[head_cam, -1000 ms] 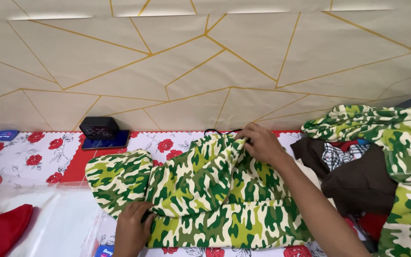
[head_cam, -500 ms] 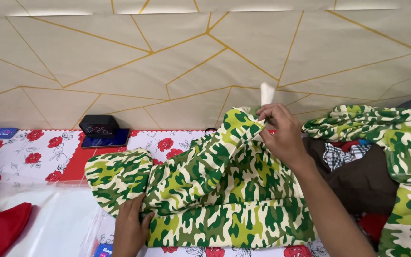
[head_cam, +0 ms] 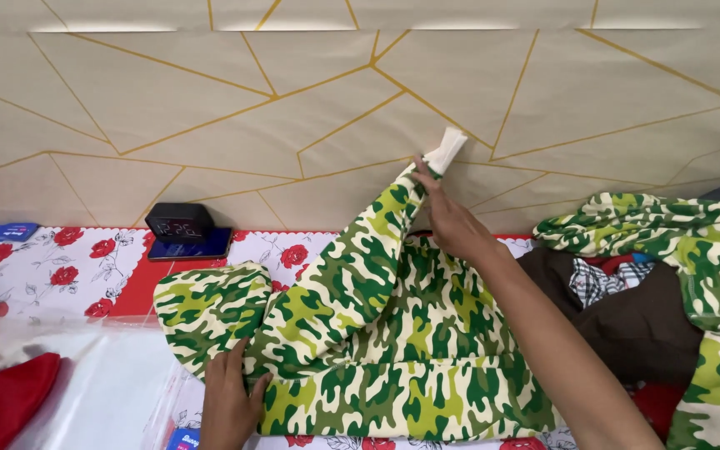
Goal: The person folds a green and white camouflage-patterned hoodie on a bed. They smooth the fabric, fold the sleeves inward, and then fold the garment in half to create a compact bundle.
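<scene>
The right hand (head_cam: 452, 223) pinches the camouflage garment's (head_cam: 377, 350) cream cuff, sleeve stretched far-right toward the wall; the left hand (head_cam: 228, 400) lies flat, fingers open, pressing its near-left edge

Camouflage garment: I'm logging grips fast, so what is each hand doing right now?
Left hand: open, pressed flat on the camouflage garment near its lower edge.
Right hand: closed, pinching the garment's sleeve by its cream cuff, lifted up.

Beige wall (head_cam: 210, 108); gold geometric lines
</scene>
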